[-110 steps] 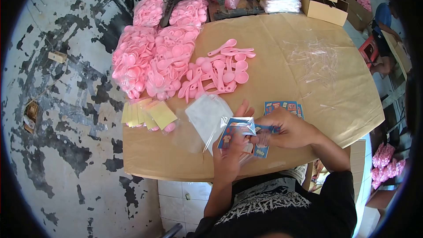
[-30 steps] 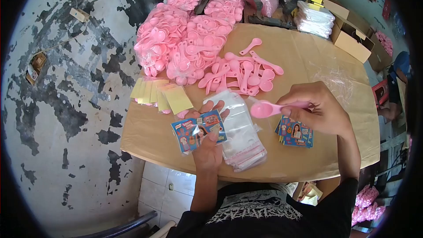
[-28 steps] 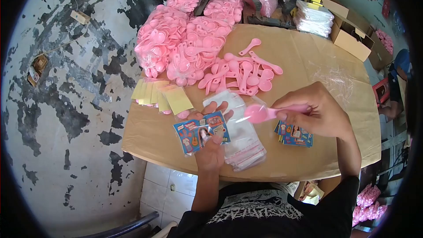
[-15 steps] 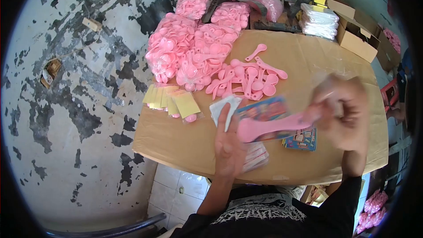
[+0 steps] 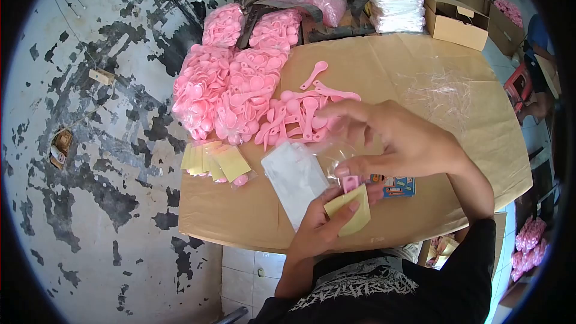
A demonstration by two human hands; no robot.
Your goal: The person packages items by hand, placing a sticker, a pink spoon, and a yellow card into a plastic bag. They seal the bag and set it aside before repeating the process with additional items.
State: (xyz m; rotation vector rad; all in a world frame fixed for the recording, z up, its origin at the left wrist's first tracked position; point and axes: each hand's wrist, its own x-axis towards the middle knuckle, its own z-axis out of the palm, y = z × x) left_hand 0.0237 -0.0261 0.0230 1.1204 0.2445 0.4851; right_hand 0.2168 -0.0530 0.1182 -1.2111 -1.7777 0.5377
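My left hand (image 5: 321, 228) grips a yellow card (image 5: 354, 216) with its thumb on top, and a pink spoon (image 5: 350, 183) shows just above the card, partly in clear plastic. Over it, my right hand (image 5: 384, 138) has its fingers apart, slightly blurred; the clear film (image 5: 337, 159) is near its thumb. A white packet (image 5: 294, 180) lies left of my left hand. Beyond my hands is a loose pile of pink spoons (image 5: 294, 114). Partly behind my right hand are printed blue cards (image 5: 399, 186).
Bags of pink spoons (image 5: 231, 93) stand at the back left. Packed pieces with yellow cards (image 5: 216, 159) lie at the left edge. Clear plastic bags (image 5: 441, 93) are spread at the right. Cardboard boxes (image 5: 459, 24) and a stack of clear packs (image 5: 396, 12) stand behind. A person (image 5: 537, 54) is at far right.
The blue printed card and spoon between my hands have turned, so a yellow side now shows in my left hand. My right hand has moved left and opened. The camera view has shifted.
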